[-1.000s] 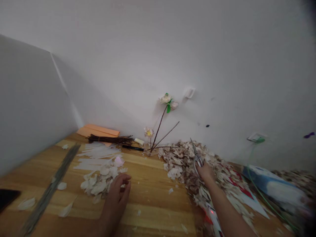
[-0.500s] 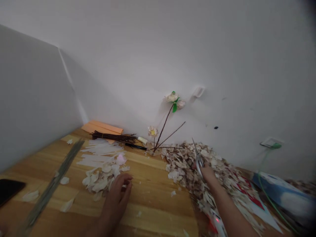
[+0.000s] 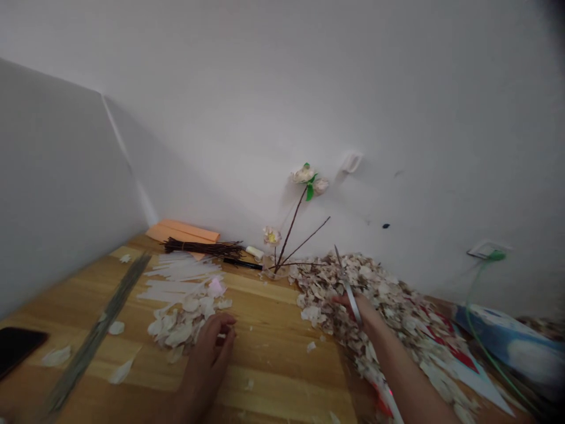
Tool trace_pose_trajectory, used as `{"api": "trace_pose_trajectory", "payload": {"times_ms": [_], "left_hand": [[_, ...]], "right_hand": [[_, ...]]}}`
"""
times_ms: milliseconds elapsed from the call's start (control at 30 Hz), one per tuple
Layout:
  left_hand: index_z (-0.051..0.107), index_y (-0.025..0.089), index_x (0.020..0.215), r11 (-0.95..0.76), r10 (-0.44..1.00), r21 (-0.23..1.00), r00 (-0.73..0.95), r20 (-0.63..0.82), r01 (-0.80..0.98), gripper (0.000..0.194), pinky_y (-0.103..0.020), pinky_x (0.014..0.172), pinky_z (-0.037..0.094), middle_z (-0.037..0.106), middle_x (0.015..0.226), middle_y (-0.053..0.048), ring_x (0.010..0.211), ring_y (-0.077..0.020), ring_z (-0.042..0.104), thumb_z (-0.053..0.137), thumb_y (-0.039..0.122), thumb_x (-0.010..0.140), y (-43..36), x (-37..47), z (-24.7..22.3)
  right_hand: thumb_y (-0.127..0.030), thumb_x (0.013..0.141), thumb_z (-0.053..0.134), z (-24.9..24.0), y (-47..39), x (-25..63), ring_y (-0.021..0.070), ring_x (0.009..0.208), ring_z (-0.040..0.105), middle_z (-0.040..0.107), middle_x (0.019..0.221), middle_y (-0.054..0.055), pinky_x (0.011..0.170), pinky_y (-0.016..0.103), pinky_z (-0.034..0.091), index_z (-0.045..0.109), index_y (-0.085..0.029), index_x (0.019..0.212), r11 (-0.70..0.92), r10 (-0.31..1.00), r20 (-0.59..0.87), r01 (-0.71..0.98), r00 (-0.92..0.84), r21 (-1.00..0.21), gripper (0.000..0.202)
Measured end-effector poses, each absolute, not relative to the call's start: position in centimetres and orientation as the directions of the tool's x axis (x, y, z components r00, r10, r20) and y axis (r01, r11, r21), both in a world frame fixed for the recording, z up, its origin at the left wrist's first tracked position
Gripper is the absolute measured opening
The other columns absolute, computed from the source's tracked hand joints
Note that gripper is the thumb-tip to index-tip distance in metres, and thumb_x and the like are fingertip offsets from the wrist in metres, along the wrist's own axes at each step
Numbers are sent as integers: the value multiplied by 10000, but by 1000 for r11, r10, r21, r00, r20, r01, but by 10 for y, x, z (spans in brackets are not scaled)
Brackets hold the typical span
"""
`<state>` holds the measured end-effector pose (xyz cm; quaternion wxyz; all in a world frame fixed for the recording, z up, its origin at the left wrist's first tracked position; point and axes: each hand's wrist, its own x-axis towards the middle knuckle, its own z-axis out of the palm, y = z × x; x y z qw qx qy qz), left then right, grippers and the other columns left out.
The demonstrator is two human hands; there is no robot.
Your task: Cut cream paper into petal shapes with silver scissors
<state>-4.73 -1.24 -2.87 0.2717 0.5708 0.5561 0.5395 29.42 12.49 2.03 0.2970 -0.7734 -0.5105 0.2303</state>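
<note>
My left hand [image 3: 217, 341] rests on the wooden table, fingers loosely curled and a gap between thumb and fingers, with nothing seen in it. Beside its fingers lies a small pile of pale petals [image 3: 179, 324]. Over on the right, my right hand [image 3: 362, 311] is closed on a pair of metal scissors [image 3: 350, 292], whose blades point up and away from me. Scissors and hand are above a large heap of dry, whitish-brown petals [image 3: 375, 274]. My fingers partly hide the scissors' handles.
At the back stand artificial flowers [image 3: 304, 174] on brown stems against the wall. A bundle of brown sticks [image 3: 203, 247], orange paper [image 3: 183, 231], white strips [image 3: 172, 288], a black pen [image 3: 242, 263], grey-green wires [image 3: 99, 335] and a phone [image 3: 20, 348] lie leftward. A green cord [image 3: 472, 330] hangs right.
My right hand has turned the scissors, so their tip has shifted left and the handle loops are seen more edge-on. My left hand stays where it was.
</note>
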Motion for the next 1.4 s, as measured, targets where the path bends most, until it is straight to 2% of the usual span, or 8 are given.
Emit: {"api": "trace_pose_trajectory", "payload": {"times_ms": [167, 333, 567, 767, 900, 1000, 1200, 1400], "left_hand": [[534, 222, 939, -232, 941, 923, -170, 293, 308, 197, -323, 683, 519, 575, 961, -69, 804, -192, 589, 449, 349, 815, -13, -45, -28], [536, 219, 932, -266, 924, 897, -173, 342, 353, 180, -321, 688, 507, 571, 929, -64, 798, -189, 578, 452, 330, 818, -13, -45, -26], [544, 207, 933, -261, 924, 906, -183, 334, 334, 192, -322, 700, 499, 567, 961, -72, 807, -187, 576, 451, 327, 817, -11, -44, -29], [533, 204, 947, -244, 943, 930, -155, 293, 275, 209, -325, 692, 498, 547, 976, -70, 809, -184, 569, 437, 342, 822, -12, -42, -30], [524, 203, 939, -236, 945, 918, -146, 293, 319, 197, -336, 702, 489, 539, 965, -68, 806, -183, 558, 431, 336, 827, -13, -43, -30], [514, 203, 946, -245, 945, 912, -131, 301, 328, 193, -339, 712, 489, 532, 975, -70, 815, -181, 557, 418, 326, 833, -13, -42, -31], [501, 204, 962, -251, 950, 907, -94, 298, 338, 193, -329, 705, 499, 519, 1003, -72, 824, -175, 557, 401, 317, 841, -14, -40, -32], [505, 206, 958, -266, 943, 899, -100, 317, 347, 180, -318, 690, 505, 523, 987, -67, 817, -172, 555, 413, 300, 835, -15, -38, -33]], "right_hand": [[-345, 839, 541, 28, 126, 290, 128, 686, 591, 626, 788, 13, 675, 300, 471, 585, -137, 876, -387, 904, -48, 766, 424, -513, 216], [-322, 850, 525, 8, 124, 280, 187, 917, 591, 629, 981, 73, 839, 393, 436, 581, -132, 937, -473, 872, -76, 794, 483, -383, 216], [-352, 847, 532, 13, 109, 267, 128, 696, 616, 652, 800, 11, 688, 303, 482, 595, -146, 838, -378, 919, -117, 757, 377, -533, 216], [-308, 811, 568, 27, 97, 254, 81, 476, 509, 575, 613, -42, 505, 224, 422, 563, -146, 794, -248, 958, -62, 709, 279, -660, 164], [-178, 679, 662, 27, 96, 256, 113, 566, 553, 593, 627, -27, 570, 232, 421, 543, -157, 693, -225, 951, 21, 740, 307, -634, 122], [-201, 632, 663, 24, 93, 261, 167, 608, 592, 633, 658, 18, 562, 246, 413, 551, -161, 714, -230, 940, 65, 766, 334, -600, 145], [-266, 694, 566, 13, 79, 246, 200, 726, 627, 683, 814, 85, 611, 228, 427, 558, -152, 847, -173, 961, 100, 840, 259, -514, 190], [-291, 730, 527, -2, 65, 190, 243, 747, 627, 685, 798, 76, 598, 267, 379, 540, -201, 844, -32, 996, 73, 950, 58, -310, 146]]}}
